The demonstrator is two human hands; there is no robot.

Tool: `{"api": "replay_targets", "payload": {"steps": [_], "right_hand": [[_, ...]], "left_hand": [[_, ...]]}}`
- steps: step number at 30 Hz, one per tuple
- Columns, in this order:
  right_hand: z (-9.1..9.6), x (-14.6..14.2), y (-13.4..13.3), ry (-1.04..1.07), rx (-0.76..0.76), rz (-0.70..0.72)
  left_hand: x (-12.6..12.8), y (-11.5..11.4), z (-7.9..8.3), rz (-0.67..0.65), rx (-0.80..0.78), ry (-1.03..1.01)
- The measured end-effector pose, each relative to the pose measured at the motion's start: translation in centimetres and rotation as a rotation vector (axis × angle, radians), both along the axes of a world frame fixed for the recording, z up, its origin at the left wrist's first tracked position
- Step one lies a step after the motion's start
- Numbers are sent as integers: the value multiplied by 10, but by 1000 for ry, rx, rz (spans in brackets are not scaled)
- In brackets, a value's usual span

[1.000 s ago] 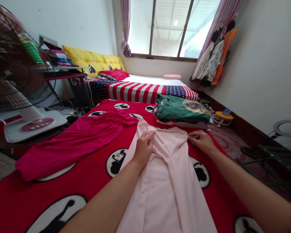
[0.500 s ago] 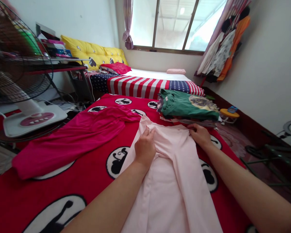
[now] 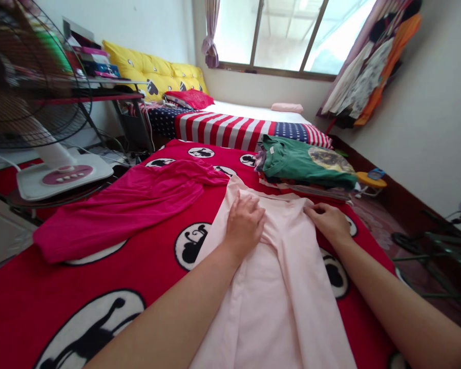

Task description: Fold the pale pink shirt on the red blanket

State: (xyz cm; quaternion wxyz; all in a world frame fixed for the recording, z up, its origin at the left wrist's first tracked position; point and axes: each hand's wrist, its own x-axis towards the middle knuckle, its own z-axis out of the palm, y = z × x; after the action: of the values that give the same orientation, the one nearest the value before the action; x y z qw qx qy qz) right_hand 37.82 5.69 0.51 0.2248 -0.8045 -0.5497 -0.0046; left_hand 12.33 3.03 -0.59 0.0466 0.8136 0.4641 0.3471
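A pale pink garment (image 3: 276, 292) lies lengthwise on a red blanket (image 3: 146, 271) with black-and-white round figures. My left hand (image 3: 245, 224) rests palm down on the garment's upper part, fingers spread and pressing the cloth. My right hand (image 3: 329, 220) grips the garment's far right edge with curled fingers. A magenta garment (image 3: 126, 205) lies spread to the left of the pink one.
A stack of folded clothes topped by a green shirt (image 3: 307, 165) sits just beyond my right hand. An electric fan (image 3: 30, 102) stands at the left. A bed with a flag-patterned cover (image 3: 230, 130) is behind, and clothes hang at the right wall (image 3: 369, 72).
Both hands slid slightly along the top of the pink garment, the left hand flattening from a pinch to a spread palm. The view shifted a little.
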Motion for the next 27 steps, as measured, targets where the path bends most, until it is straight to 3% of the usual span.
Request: {"api": "replay_targets", "payload": {"steps": [5,9,12,14,16,19,22,24,27], "right_hand": [[7,4,4,-47,-46,12],[4,20,2,-84,-55,-102],[3,20,-2,-137,-112,-75],[6,12,-8,-218,-71,-28],[9,0,-19,-303,65,51],[6,-21,-44,-319,214,341],[-9,-35,-69,-323,15,596],[-18,-40,-78,-342,-147,597],[-23,-45,-80,-353,-246,530]], "left_hand": [[0,1,-12,74,-179,28],[0,3,-16,96,-245,60],[1,4,-16,105,-276,79],[1,5,-15,106,-284,88],[1,5,-14,99,-290,97],[1,5,-12,93,-300,120],[-1,5,-10,87,-316,145],[-2,6,-10,79,-324,151],[-3,8,-12,69,-311,149]]}}
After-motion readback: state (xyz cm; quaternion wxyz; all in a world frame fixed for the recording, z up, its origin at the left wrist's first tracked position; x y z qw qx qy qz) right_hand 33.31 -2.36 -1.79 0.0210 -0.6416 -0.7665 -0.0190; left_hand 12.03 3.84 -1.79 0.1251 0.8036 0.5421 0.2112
